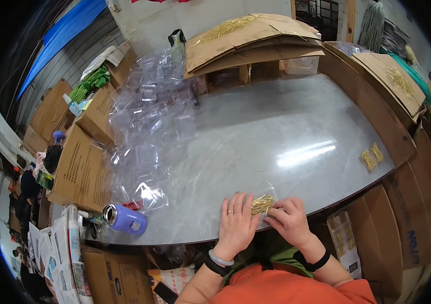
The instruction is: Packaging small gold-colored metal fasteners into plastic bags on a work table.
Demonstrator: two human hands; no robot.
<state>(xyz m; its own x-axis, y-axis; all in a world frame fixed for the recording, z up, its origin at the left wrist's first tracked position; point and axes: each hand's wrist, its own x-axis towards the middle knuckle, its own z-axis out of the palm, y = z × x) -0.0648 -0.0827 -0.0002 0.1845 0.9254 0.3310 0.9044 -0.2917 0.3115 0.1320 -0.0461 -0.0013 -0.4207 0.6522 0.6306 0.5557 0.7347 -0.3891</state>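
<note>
The left hand (236, 223), fingers extended, lies against the left side of the golden bundle (262, 204) on the tabletop (235, 152); the right hand (292, 220) curls at its right edge, grip unclear. Left of the bundle is a purple bottle (130, 220); far beyond, cardboard sheets (248, 43).

There are three gold bundles (263, 204) and one bottle (128, 219).

dark capital lettering (412, 236) on right-hand carton (400, 213) and lower-left carton (128, 283)
</note>
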